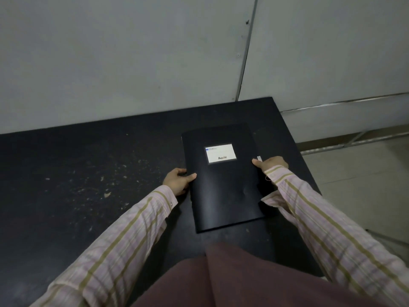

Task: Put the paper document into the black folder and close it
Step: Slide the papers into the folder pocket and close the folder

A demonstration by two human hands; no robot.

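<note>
Matte black rectangular folder (223, 180), closed, with a white label (220, 153), lies flat on the scuffed, speckled black worktop (88, 173). Both hands grip its long edges: left hand (178, 181) at the spine side, right hand (271, 164) opposite, thumbs on top.

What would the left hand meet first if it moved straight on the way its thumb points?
The left hand already grips the black folder at its left edge, so it would push straight into the folder.

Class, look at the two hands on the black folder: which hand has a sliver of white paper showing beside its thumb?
The right hand; white paper peeks out at the folder edge there. The left hand shows only black cover.
</note>
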